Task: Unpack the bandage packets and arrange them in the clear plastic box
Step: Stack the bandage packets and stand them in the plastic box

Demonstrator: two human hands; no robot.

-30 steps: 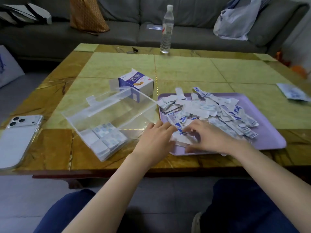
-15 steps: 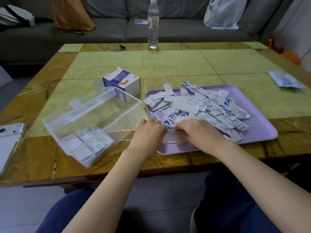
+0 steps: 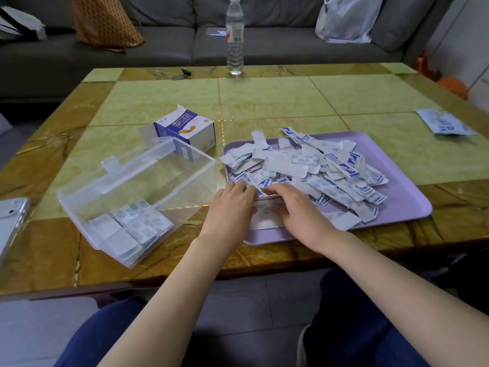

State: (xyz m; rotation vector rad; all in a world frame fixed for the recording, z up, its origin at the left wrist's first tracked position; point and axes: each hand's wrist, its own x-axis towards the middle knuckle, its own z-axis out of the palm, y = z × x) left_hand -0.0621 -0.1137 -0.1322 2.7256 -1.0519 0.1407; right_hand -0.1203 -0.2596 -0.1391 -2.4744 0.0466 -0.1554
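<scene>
A lilac tray (image 3: 402, 207) carries a loose pile of white-and-blue bandage packets (image 3: 317, 168). At its near left corner my left hand (image 3: 230, 207) and my right hand (image 3: 296, 213) face each other. Their curled fingers press a small stack of packets (image 3: 264, 210) between them. The clear plastic box (image 3: 169, 154) lies tilted to the left of the tray, apart from my left hand. Several arranged packets (image 3: 135, 229) fill its near corner. An opened blue-and-white bandage carton (image 3: 185, 128) stands behind the box.
A phone (image 3: 10, 221) lies at the table's left edge. A water bottle (image 3: 235, 43) and keys (image 3: 182, 74) sit at the far edge. A printed sachet (image 3: 444, 125) lies far right. A grey sofa with bags (image 3: 344, 19) is behind the table.
My hands drew closer together on the tray's near left corner, closing on a small stack of packets. The view shifted a little; the box and carton stayed put.
</scene>
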